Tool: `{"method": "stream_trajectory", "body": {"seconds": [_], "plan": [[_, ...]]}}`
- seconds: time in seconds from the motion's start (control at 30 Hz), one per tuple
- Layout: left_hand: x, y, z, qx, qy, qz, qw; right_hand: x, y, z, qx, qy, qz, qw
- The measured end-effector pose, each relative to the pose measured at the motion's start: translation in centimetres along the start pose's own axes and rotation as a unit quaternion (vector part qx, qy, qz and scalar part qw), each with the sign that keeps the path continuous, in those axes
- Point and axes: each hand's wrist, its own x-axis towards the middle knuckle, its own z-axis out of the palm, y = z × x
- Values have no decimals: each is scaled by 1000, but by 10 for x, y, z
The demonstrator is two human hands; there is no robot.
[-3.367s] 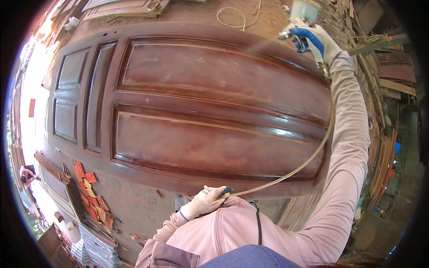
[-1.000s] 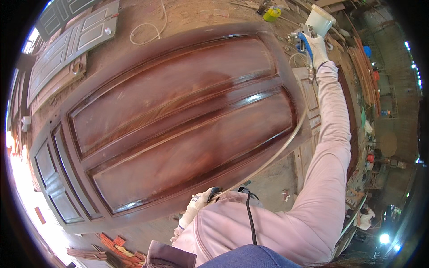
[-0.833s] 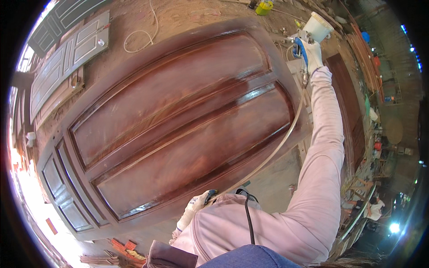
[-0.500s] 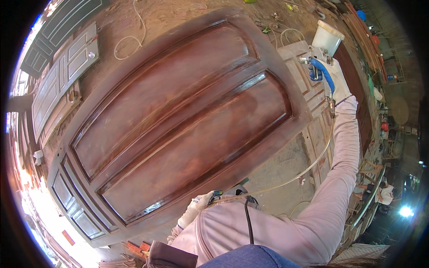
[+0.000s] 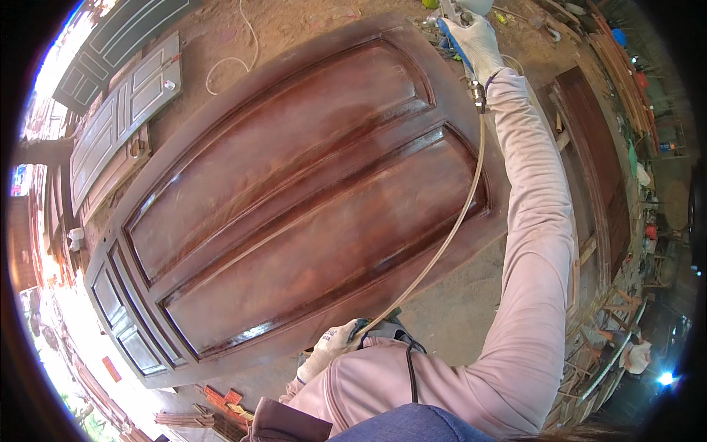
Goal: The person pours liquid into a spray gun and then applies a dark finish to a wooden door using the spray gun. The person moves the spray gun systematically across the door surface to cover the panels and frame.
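Note:
A large reddish-brown panelled wooden door (image 5: pixel 309 151) lies before me, glossy along its mouldings. My right hand (image 5: pixel 477 46), in a white and blue work glove, is closed around a spray gun (image 5: pixel 452 10) above the door's far right corner. Its white paint cup (image 5: pixel 479 6) is cut off by the top edge of the view. From the metal fitting below the grip, a pale air hose (image 5: pixel 448 239) curves down across the door's right end toward my waist. There my left hand (image 5: pixel 331 346), also gloved, is closed on the hose near the door's near edge; its fingers are partly hidden.
Grey panelled doors (image 5: pixel 129 114) lean at the far left. Another brown door (image 5: pixel 593 169) stands at the right beside timber. A loose hose (image 5: pixel 213 74) coils on the dirt floor beyond the door. Orange-red pieces (image 5: pixel 224 401) lie at the lower left. Another person (image 5: pixel 633 356) is at far right.
My right hand has swung the spray gun left and away from me, from beyond the door's right end to its far right corner. The hose followed; my left hand stayed near my waist.

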Motion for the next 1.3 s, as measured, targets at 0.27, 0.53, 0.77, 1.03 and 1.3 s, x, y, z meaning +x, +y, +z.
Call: {"method": "stream_trajectory", "body": {"seconds": [0.27, 0.53, 0.77, 1.03, 1.3], "plan": [[2, -12, 12, 19, 42, 177, 983, -76, -2, -56, -217, -70, -67, 971], [40, -69, 49, 26, 5, 240, 970, -102, -29, -95, -209, -188, -73, 957], [29, -29, 33, -6, 21, 183, 983, -20, -22, -3, -294, -110, -143, 939], [28, -15, 31, -15, 33, 153, 987, -23, -11, 8, -262, -61, -169, 948], [-37, -37, 45, 42, 226, 302, 925, -183, -37, -114, -224, -199, -62, 952]]}}
